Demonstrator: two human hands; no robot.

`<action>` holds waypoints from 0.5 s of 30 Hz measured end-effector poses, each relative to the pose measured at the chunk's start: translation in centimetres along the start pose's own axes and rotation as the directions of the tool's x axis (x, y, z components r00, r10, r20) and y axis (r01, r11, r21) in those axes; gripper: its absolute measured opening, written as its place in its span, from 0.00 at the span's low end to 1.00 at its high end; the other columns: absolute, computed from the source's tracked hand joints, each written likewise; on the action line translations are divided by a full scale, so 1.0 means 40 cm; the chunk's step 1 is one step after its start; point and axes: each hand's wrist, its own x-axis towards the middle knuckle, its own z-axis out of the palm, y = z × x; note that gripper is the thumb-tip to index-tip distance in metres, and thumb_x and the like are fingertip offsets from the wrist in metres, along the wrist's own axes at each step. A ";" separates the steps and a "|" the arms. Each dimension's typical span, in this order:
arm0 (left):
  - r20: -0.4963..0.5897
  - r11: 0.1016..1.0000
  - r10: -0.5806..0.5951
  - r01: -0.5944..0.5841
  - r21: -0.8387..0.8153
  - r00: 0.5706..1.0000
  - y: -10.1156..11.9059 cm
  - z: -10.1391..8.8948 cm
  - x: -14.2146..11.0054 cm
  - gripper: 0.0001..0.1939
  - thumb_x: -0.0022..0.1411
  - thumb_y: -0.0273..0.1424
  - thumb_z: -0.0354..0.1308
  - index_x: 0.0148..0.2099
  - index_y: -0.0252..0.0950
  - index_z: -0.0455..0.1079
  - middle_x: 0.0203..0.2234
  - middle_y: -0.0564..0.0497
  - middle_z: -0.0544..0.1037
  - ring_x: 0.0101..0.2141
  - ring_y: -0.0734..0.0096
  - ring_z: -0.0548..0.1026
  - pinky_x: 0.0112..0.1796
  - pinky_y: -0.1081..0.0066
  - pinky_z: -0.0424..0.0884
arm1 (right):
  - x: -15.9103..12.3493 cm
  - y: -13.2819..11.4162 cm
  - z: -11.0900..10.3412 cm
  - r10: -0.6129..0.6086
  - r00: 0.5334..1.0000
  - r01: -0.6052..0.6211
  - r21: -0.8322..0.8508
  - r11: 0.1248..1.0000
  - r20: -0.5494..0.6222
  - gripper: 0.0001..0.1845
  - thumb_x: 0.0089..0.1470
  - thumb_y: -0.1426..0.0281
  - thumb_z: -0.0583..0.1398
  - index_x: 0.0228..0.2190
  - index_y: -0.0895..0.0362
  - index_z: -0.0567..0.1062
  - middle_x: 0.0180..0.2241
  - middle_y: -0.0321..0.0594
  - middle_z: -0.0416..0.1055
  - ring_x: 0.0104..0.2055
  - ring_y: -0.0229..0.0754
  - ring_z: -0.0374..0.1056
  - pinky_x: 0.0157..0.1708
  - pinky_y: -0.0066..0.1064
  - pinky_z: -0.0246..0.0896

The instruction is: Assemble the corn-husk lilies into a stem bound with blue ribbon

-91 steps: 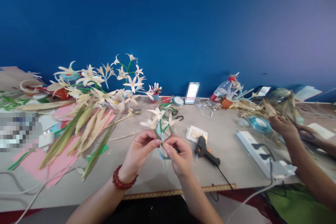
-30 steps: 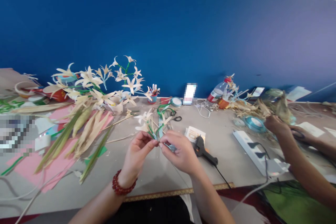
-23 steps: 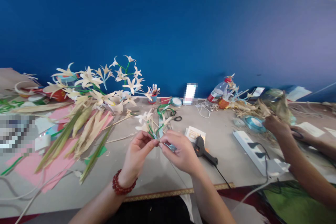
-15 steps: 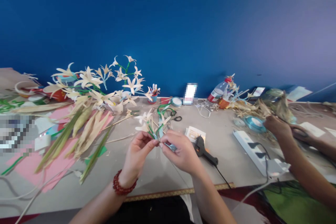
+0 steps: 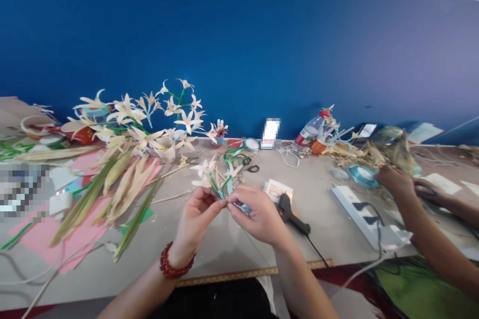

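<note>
In the middle of the table my left hand (image 5: 195, 219), with a red bead bracelet at the wrist, pinches the stems of a small bunch of cream handmade flowers (image 5: 208, 170). Green-wrapped stalks stand up above the fingers. My right hand (image 5: 258, 215) is closed close beside it, its fingertips almost meeting those of the left. A pale blue strip of tape (image 5: 229, 187) rises between the two hands, and more pale blue shows under the right fingers. The exact grip at the fingertips is too small to make out.
Black scissors (image 5: 251, 165) and a black glue gun (image 5: 291, 215) lie nearby. Dried husks (image 5: 129, 189) and pink paper (image 5: 71, 234) cover the left side. Finished flowers (image 5: 142, 134) stand behind. At right are a power strip (image 5: 359, 214) and another person's hand (image 5: 394, 179).
My hands hold almost the same pose, with only a tiny shift at the fingertips. At the right, the other person's hand with scissors has moved slightly.
</note>
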 end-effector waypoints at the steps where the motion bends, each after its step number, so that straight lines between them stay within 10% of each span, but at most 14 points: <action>1: 0.000 1.000 0.001 -0.001 0.004 1.000 0.000 0.000 0.001 0.10 0.53 0.28 0.68 0.36 0.36 0.70 0.29 0.54 0.76 0.32 0.74 0.72 0.37 0.74 0.68 | 0.000 0.000 0.000 -0.002 1.000 0.002 -0.001 1.000 0.003 0.08 0.56 0.77 0.56 0.27 0.55 0.68 0.25 0.34 0.62 0.30 0.38 0.61 0.30 0.27 0.53; 15: 0.016 0.997 -0.065 0.066 -0.043 0.998 0.030 0.001 0.008 0.09 0.53 0.28 0.68 0.32 0.35 0.69 0.26 0.54 0.75 0.30 0.75 0.71 0.36 0.75 0.67 | -0.002 0.007 0.005 0.005 1.000 -0.005 0.021 1.000 0.010 0.06 0.57 0.77 0.56 0.33 0.55 0.72 0.28 0.36 0.67 0.33 0.38 0.65 0.33 0.27 0.58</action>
